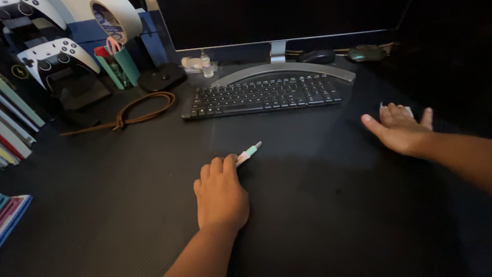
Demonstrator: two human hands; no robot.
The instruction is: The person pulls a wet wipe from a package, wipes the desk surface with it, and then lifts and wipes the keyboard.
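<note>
My left hand (pixel 220 195) rests knuckles-up on the black desk mat (pixel 318 205), fingers curled around a small pastel pen-like tool (pixel 249 152) whose green and white tip sticks out toward the keyboard. My right hand (pixel 400 131) lies further right with its fingers spread, covering a small white object (pixel 408 110) of which only an edge shows. A black keyboard (pixel 261 95) sits just beyond both hands.
A monitor on a curved silver stand (pixel 279 69) rises behind the keyboard, with a mouse (pixel 316 56) near it. A brown cord (pixel 138 109), green pen holder (pixel 119 64), tape roll (pixel 115 20), white game controllers (pixel 54 54) and stacked books (pixel 13 123) fill the left side.
</note>
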